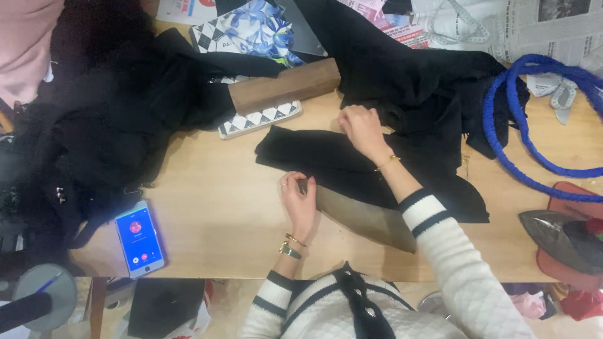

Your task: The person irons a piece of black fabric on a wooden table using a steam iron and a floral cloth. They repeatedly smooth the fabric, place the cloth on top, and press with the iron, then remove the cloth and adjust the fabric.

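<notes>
A strip of black fabric (326, 160) lies flat on the wooden table (220, 207). My left hand (298, 199) grips the narrow end of a long tapered wooden pressing tool (364, 216) that rests on the table beside the fabric's near edge. My right hand (361, 129) presses down on the far edge of the black fabric, fingers curled. Both wrists wear bracelets; the sleeves are white with black stripes.
A wooden block (286, 86) lies at the back. Heaps of black cloth (107, 119) cover the left and back. A phone (139, 238) with a lit blue screen lies front left. Blue cord (521, 135) loops at right, near an iron (565, 238) on a red pad.
</notes>
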